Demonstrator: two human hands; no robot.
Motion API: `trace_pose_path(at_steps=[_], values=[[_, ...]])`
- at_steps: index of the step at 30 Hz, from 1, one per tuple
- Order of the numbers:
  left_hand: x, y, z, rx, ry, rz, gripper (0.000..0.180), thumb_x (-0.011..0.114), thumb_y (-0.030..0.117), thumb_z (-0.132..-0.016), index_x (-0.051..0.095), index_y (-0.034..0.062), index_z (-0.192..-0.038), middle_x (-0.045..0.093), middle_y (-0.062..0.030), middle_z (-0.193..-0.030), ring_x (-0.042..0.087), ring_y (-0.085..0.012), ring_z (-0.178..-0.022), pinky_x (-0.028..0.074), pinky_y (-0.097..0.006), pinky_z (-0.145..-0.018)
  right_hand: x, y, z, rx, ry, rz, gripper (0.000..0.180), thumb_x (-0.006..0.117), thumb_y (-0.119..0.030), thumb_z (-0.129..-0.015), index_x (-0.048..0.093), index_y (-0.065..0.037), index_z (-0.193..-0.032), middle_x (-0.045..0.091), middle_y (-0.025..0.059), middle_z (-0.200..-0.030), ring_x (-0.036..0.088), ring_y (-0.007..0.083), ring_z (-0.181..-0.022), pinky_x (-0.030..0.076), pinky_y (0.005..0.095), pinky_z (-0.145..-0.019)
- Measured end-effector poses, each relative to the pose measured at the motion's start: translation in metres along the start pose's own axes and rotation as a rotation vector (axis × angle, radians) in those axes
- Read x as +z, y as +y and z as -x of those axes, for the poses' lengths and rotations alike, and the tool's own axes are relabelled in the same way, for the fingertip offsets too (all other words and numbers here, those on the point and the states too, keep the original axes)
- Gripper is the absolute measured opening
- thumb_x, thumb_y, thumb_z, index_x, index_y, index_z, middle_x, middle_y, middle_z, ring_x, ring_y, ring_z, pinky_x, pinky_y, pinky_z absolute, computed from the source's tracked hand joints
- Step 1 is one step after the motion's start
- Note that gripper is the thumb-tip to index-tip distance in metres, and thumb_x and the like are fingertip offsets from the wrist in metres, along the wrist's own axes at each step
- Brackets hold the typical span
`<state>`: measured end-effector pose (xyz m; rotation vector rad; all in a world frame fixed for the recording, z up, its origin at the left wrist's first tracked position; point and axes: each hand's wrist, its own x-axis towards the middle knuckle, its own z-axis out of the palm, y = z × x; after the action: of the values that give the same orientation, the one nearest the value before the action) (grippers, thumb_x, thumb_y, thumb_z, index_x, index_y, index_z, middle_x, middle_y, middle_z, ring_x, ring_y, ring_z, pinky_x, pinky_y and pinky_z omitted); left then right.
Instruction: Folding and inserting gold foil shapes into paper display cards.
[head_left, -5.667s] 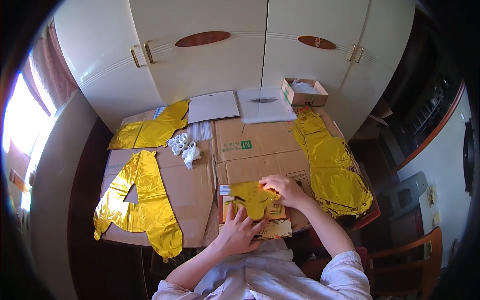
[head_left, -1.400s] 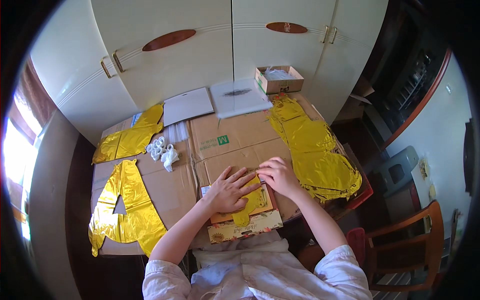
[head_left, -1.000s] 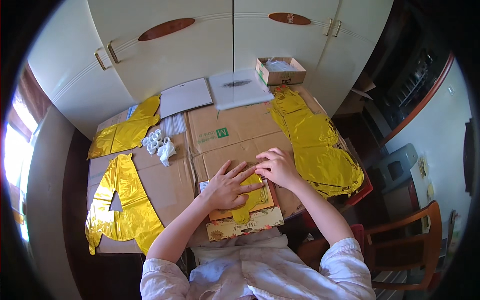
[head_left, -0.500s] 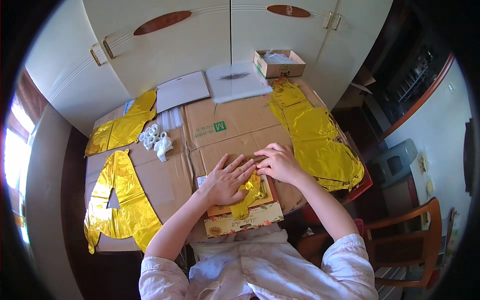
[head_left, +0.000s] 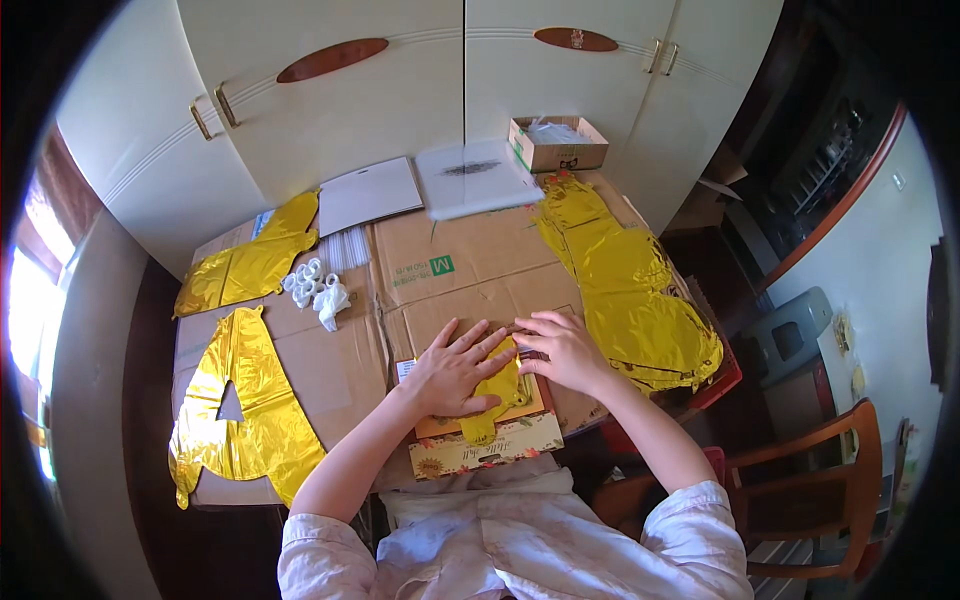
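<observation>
My left hand (head_left: 452, 372) lies flat, fingers spread, on a folded gold foil balloon (head_left: 482, 428). The balloon rests on a printed card package (head_left: 490, 452) with an orange panel and leaf pattern, at the near edge of the table. Beside it, my right hand (head_left: 565, 352) has loosely bent fingers held apart, their tips at the balloon's right edge. My hands cover much of the foil, so its full shape is hidden.
Flat gold foil balloons lie at the left (head_left: 262, 385), far left (head_left: 245, 262) and right (head_left: 630, 285) of the cardboard-covered table (head_left: 480, 262). White ribbon rolls (head_left: 322, 292), a white sheet stack (head_left: 370, 190), a clear plastic bag (head_left: 478, 180) and a small carton (head_left: 560, 150) sit behind.
My right hand's fingers have loosened and spread from a closer pinch at the foil's edge. The left hand stays flat on the balloon.
</observation>
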<state>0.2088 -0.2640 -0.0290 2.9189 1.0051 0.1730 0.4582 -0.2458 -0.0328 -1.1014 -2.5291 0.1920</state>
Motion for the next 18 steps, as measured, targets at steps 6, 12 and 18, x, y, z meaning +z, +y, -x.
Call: trace_pose_path(at_steps=[6,12,18], values=[[0.000,0.001,0.000,-0.002,0.027,-0.022,0.071,0.035,0.075,-0.088,0.048,0.0297,-0.142,0.028,-0.0175,-0.155,0.024,-0.0427,-0.143,0.017,-0.061,-0.114,0.013,-0.019,0.009,-0.098,-0.001,-0.026,0.049,0.060,-0.025,-0.092,0.051,-0.003,-0.134,0.056,0.0118,-0.136,0.045,0.0278,-0.133,0.032,0.0457,-0.111],[0.001,0.001,0.000,-0.020,0.057,-0.037,0.070,0.032,0.076,-0.088,0.049,0.0328,-0.141,0.030,-0.0169,-0.154,0.025,-0.0419,-0.143,0.016,-0.061,-0.114,0.017,-0.024,0.011,-0.047,-0.009,0.063,0.050,0.050,-0.033,-0.097,0.051,0.001,-0.134,0.054,0.0150,-0.138,0.045,0.0283,-0.134,0.029,0.0469,-0.113],[0.004,0.003,0.007,0.030,0.111,-0.058,0.069,0.032,0.070,-0.092,0.045,0.0269,-0.143,0.030,-0.0197,-0.153,0.026,-0.0386,-0.143,0.015,-0.057,-0.116,0.018,-0.028,0.013,-0.028,-0.001,0.094,0.051,0.052,-0.037,-0.096,0.054,0.001,-0.131,0.053,0.0145,-0.140,0.044,0.0271,-0.134,0.028,0.0480,-0.114]])
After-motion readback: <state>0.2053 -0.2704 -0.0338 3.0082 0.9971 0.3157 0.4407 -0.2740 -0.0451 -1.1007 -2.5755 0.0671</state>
